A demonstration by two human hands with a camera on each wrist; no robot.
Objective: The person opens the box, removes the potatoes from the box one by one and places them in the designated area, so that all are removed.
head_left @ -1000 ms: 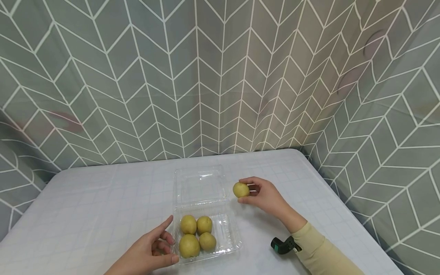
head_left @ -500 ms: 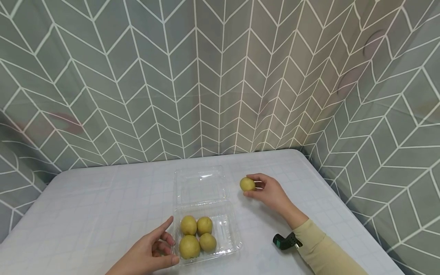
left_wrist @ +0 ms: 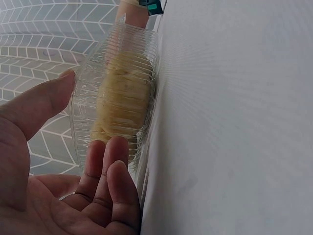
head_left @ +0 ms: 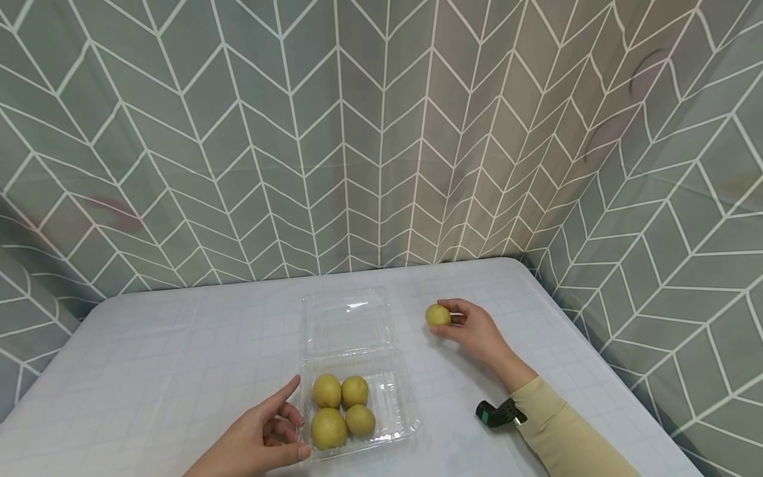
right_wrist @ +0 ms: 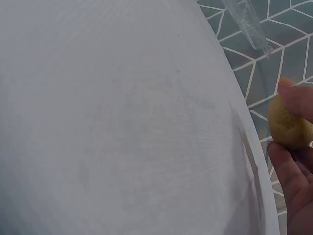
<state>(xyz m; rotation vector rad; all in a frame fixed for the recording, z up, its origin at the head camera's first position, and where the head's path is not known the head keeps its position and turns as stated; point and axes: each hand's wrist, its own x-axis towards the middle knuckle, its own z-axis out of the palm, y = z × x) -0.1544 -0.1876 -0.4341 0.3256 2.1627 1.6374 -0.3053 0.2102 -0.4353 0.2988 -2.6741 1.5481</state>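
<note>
In the head view my right hand (head_left: 471, 328) pinches a round yellow-green fruit (head_left: 438, 315), pear-like in skin, between thumb and fingers. It is held to the right of a clear plastic clamshell box (head_left: 393, 404). The right wrist view shows the same fruit (right_wrist: 285, 126) at its right edge, partly covered by the fingers. Several similar fruits (head_left: 328, 428) sit grouped in the left part of the box's base. My left hand (head_left: 256, 430) rests against the box's left side, thumb and loosely bent fingers touching the wall. Through the ribbed plastic, fruit (left_wrist: 124, 95) shows in the left wrist view.
The box's lid (head_left: 348, 324) lies folded back, away from me. A white cloth (head_left: 179, 358) covers the table. Patterned grey-green curtains (head_left: 357, 132) hang behind and at the sides. A black wrist camera (head_left: 499, 414) sits at my right sleeve.
My right hand has moved right and slightly farther away with the fruit, drawing away from the box. The left hand and the fruits in the box have stayed nearly still.
</note>
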